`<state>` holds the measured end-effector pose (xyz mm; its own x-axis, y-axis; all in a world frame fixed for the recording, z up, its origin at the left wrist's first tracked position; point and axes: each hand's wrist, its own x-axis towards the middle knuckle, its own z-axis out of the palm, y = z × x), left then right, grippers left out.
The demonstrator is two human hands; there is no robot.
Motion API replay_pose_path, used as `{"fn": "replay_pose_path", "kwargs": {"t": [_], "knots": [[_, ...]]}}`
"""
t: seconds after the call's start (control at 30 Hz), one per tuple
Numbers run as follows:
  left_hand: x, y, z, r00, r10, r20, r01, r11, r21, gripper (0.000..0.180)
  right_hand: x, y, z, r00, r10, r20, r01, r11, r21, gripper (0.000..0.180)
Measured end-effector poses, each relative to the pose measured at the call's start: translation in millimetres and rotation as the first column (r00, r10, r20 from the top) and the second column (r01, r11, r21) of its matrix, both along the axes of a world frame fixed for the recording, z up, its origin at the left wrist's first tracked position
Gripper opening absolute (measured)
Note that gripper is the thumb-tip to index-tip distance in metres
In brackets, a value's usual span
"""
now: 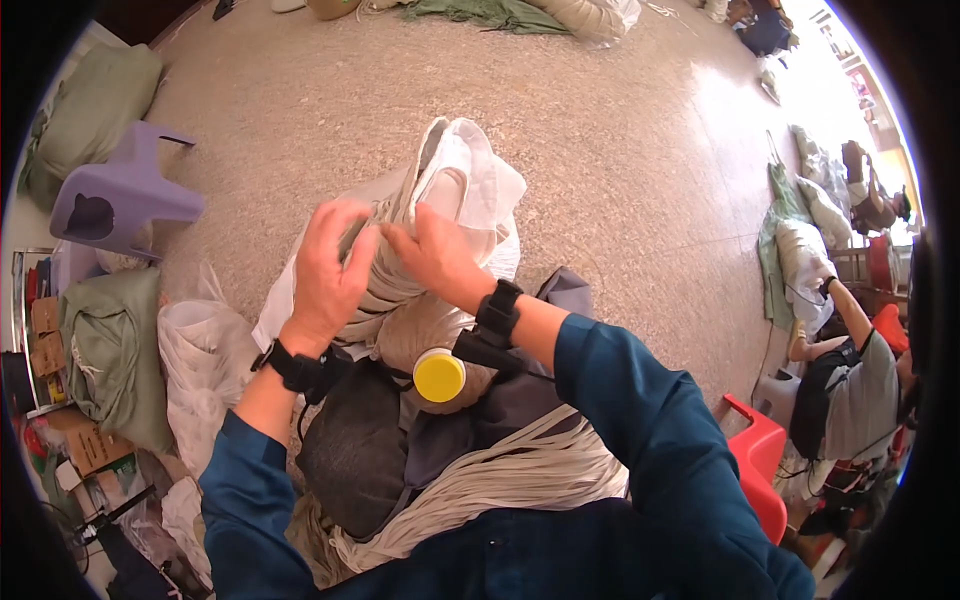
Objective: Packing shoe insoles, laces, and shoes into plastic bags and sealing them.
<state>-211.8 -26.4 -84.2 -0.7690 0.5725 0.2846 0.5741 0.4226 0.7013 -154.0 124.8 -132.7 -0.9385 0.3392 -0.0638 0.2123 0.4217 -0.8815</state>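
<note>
My left hand (330, 265) and my right hand (432, 255) meet over a bundle of off-white cords (385, 285) that pokes out of a white cloth bag (470, 185). Both hands pinch the cords at the bag's mouth, fingers closed around them. Each wrist wears a black band, and the sleeves are dark blue. A thick skein of the same pale cords (500, 475) lies across my lap. A beige spool with a yellow cap (438, 375) sits just below my right wrist, beside a dark grey cloth (355, 450).
A lilac plastic stool (120, 195) lies tipped at the left, near green sacks (115, 355) and clear plastic bags (200, 355). A red stool (760, 460) stands at my right. Another person (850, 390) sits at the right among cloth bundles. Speckled floor (620, 130) stretches ahead.
</note>
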Motion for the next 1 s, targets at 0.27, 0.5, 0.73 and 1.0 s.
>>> {"fn": "replay_pose_path", "kwargs": {"t": [0.27,0.5,0.73,1.0], "knots": [[-34,45,-33,0.967,-0.242,-0.082,0.203,0.921,-0.331,0.058,61,5,9,0.907,0.368,-0.206,-0.338,0.926,0.167,0.034],[-29,48,-19,0.935,-0.335,0.114,0.353,0.903,-0.246,0.078,90,111,-62,0.996,0.032,0.078,-0.022,0.993,-0.119,0.028],[-23,39,-21,0.955,-0.297,-0.005,0.287,0.926,-0.245,0.082,55,85,-54,0.772,0.499,0.393,-0.188,0.77,-0.609,0.034],[-24,45,-19,0.869,-0.455,-0.196,0.399,0.877,-0.266,0.08,81,180,12,0.981,0.052,0.187,0.094,0.715,-0.693,0.021]]}}
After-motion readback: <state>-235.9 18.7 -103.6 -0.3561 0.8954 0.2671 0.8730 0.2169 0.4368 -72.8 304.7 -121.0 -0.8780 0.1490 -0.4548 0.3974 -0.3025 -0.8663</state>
